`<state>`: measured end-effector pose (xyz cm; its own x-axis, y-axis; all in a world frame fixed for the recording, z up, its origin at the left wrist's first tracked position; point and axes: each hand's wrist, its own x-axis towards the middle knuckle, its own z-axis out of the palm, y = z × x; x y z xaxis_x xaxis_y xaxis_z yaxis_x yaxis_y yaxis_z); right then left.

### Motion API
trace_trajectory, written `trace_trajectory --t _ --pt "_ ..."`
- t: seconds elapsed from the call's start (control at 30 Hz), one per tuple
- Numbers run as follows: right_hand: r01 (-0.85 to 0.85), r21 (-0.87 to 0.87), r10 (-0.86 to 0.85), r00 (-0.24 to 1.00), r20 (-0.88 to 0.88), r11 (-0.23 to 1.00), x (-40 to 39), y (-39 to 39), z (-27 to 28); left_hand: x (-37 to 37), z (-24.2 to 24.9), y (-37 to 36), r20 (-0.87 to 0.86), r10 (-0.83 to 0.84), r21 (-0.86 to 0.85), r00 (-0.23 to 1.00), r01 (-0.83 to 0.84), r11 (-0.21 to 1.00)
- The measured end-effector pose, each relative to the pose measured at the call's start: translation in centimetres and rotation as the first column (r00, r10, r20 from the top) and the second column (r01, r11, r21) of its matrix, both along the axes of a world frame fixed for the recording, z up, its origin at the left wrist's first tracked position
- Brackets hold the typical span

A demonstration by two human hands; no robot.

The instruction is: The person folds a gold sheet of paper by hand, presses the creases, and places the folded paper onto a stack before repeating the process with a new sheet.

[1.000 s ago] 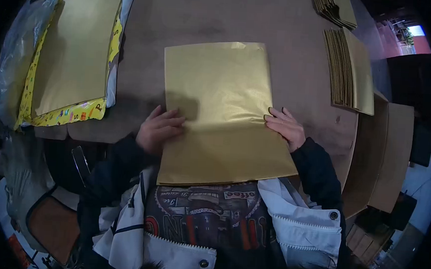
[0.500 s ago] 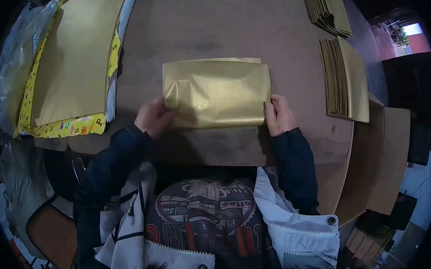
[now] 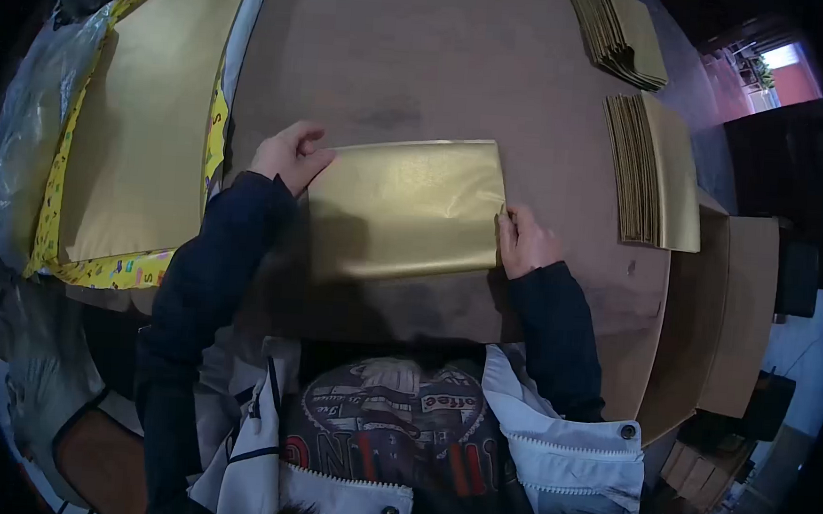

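A folded sheet of shiny gold paper (image 3: 410, 210) lies flat on the brown table in front of me, its fold lines slightly creased. At its right edge, the thumb and fingers of my right hand (image 3: 528, 243) are closed on the paper. My left hand (image 3: 292, 157) is at the upper left corner, its thumb touching the paper there. The fingers of that hand are bent and stand apart from the thumb. A shadow from my left arm falls over the lower left part of the sheet.
On the left, a stack of flat gold sheets (image 3: 146, 128) lies on yellow printed wrapping (image 3: 114, 275). Folded gold pieces stand in a bundle (image 3: 657, 173) at the right, with another bundle (image 3: 623, 34) behind. A cardboard box (image 3: 742, 315) stands beside the table's right edge.
My left hand has moved up from the lower left corner to the upper left one. The gold paper now lies flatter, its bulge smoothed down. My right hand stays at the right edge.
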<state>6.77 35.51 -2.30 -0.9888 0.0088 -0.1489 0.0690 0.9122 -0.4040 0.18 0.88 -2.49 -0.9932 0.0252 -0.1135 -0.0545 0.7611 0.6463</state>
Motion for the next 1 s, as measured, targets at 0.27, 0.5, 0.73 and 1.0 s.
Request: trace_trajectory --t 0.27,0.5,0.73,1.0 --pt "0.002 -0.025 -0.002 1.000 0.012 1.000 0.0 0.1 0.2 -0.5 -0.5 -0.2 -0.035 -0.141 -0.026 0.989 0.141 0.990" --pt "-0.017 -0.046 0.014 0.999 -0.049 0.999 0.5 0.5 -0.5 -0.4 -0.1 -0.4 -0.026 -0.214 -0.098 0.977 0.210 0.973" --pt "-0.010 -0.039 0.007 0.996 -0.093 0.999 0.8 0.4 -0.4 -0.3 0.5 0.2 -0.015 -0.178 -0.145 0.984 0.174 0.974" --pt "0.014 0.045 -0.011 0.998 -0.056 0.999 0.5 0.3 -0.8 -0.2 -0.5 -0.1 -0.171 -0.214 -0.150 0.962 0.189 0.970"
